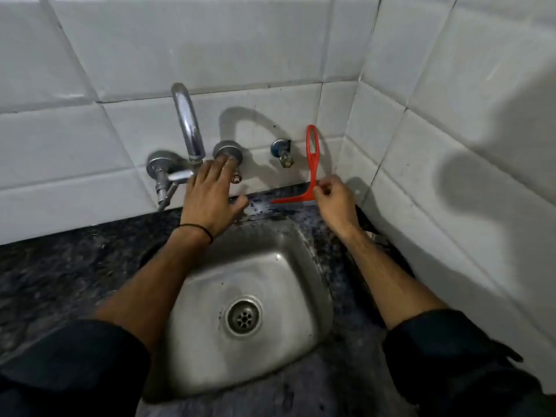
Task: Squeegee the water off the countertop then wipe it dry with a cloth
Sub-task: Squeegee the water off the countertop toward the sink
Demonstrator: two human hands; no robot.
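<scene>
A red plastic squeegee [312, 152] leans upright against the tiled back wall, its blade resting on the dark speckled countertop [69, 266] behind the sink. My right hand [334, 200] pinches the lower part of its handle between thumb and fingers. My left hand [210, 194] is spread flat, fingers reaching over the chrome tap [188, 124] base and its right knob, holding nothing. Wet patches glisten on the counter strip between my two hands. No cloth shows in this view.
A steel sink [288, 254] with a round drain [243, 316] fills the middle below my arms. A small brass valve [284, 153] juts from the wall left of the squeegee. White tiled walls close in at the back and right.
</scene>
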